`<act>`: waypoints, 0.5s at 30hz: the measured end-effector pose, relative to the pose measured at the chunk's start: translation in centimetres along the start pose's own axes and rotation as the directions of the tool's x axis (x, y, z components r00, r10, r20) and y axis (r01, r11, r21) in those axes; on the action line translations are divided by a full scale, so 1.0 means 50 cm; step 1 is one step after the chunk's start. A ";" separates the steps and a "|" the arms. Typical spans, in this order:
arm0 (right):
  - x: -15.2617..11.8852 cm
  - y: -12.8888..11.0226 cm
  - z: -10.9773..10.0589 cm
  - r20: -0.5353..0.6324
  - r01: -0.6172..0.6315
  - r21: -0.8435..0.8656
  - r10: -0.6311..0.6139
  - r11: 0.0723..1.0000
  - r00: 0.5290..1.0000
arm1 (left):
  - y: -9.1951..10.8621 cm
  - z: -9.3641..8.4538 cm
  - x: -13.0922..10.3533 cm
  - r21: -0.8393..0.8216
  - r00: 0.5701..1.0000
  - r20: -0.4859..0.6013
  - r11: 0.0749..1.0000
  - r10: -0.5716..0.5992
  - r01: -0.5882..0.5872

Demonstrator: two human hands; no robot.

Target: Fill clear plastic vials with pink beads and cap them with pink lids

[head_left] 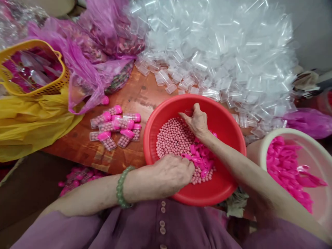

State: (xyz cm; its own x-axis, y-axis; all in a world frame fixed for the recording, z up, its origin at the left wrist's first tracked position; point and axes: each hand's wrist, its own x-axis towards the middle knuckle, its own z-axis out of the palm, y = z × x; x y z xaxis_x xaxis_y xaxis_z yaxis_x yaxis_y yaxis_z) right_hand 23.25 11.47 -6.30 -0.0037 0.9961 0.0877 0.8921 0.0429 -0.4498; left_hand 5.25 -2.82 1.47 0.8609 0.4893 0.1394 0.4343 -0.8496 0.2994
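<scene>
Left hand (172, 173): palm down over the near left part of the red basin (153, 138), fingers curled in at the pink plastic pieces (201, 155); grip narrow, but whether it pinches a piece cannot be told.
Right hand (199, 121): inside the basin toward its far side, just above the pink beads (173, 136); thumb stretched out to the left, apart from the bent fingers; whether the grip holds anything clear cannot be told.
Basin: at the near edge of the table (135, 83); beads spread over its left and middle, pink pieces piled on them.
Filled cases (124, 123): a loose group left of the basin, clear with pink tops and beads inside.
Empty clear cases (212, 58): a large heap toward the far right of the table.
White bucket (264, 152): right of the basin, with more pink pieces inside.
Far left: yellow basket (55, 84), beside purple bags (90, 76); yellow bag (33, 121) in front.
Left wrist: green bead bracelet (120, 188).
</scene>
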 end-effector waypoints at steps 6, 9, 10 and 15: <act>-0.007 -0.006 0.013 -0.020 -0.093 -0.018 0.092 0.996 0.996 | -0.012 0.020 -0.032 -0.114 0.996 0.012 0.990 -0.085 0.086; -0.014 -0.028 0.027 -0.020 -0.138 0.074 0.140 0.988 0.990 | -0.017 0.026 -0.028 -0.164 0.997 -0.008 0.984 -0.079 0.076; -0.017 -0.036 0.032 -0.006 -0.146 0.087 0.147 0.985 0.989 | -0.018 0.026 -0.028 -0.173 0.997 -0.025 0.982 -0.076 0.070; -0.052 -0.070 0.046 0.133 -0.112 0.050 0.105 0.992 0.986 | -0.019 0.029 -0.030 -0.191 0.992 -0.107 0.981 -0.063 0.042</act>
State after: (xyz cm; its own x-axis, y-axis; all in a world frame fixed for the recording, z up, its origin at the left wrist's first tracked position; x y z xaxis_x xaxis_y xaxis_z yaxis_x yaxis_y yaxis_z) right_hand 19.09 8.91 -6.97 0.0300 0.9965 -0.0785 0.8632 -0.0654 -0.5006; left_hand 3.90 -3.02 -0.38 0.7982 0.5605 0.2207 0.4113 -0.7748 0.4800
